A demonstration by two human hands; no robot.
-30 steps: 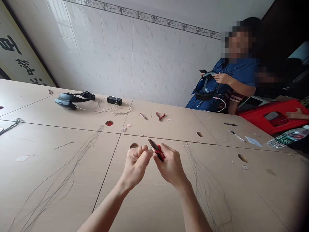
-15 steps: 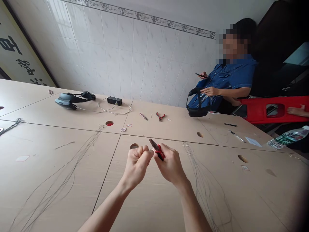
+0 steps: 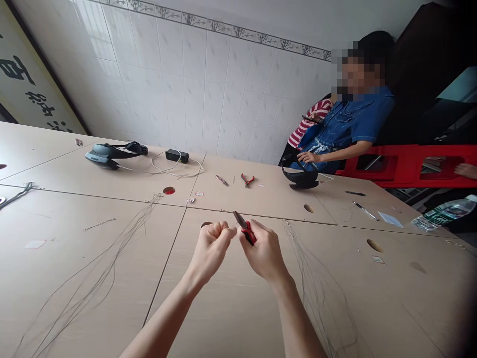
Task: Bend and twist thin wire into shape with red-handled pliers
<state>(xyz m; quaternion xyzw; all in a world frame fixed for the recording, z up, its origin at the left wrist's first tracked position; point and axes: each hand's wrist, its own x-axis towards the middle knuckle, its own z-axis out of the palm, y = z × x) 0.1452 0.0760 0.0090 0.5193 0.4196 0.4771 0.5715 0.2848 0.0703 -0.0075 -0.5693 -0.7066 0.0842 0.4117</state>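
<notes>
My right hand (image 3: pixel 263 251) is closed around red-handled pliers (image 3: pixel 244 229), whose dark jaws point up and to the left. My left hand (image 3: pixel 213 247) is a fist just left of the jaws, pinching something too thin to make out. Both hands hover over the beige table (image 3: pixel 231 308). A bundle of thin grey wires (image 3: pixel 316 278) lies right of my right hand, and another wire bundle (image 3: pixel 100 268) trails across the table to the left.
A second pair of red pliers (image 3: pixel 247 179) and tweezers (image 3: pixel 222 180) lie farther back. A headset (image 3: pixel 112 153), a black adapter (image 3: pixel 177 156) and its white cable sit at the back left. A person in blue holds a black headset (image 3: pixel 300 176) at the table's right; pens (image 3: pixel 365 211), a bottle (image 3: pixel 443 213).
My hands rose slightly and barely shifted. The person in blue lowered the black headset onto the table edge, and a striped sleeve appeared behind them.
</notes>
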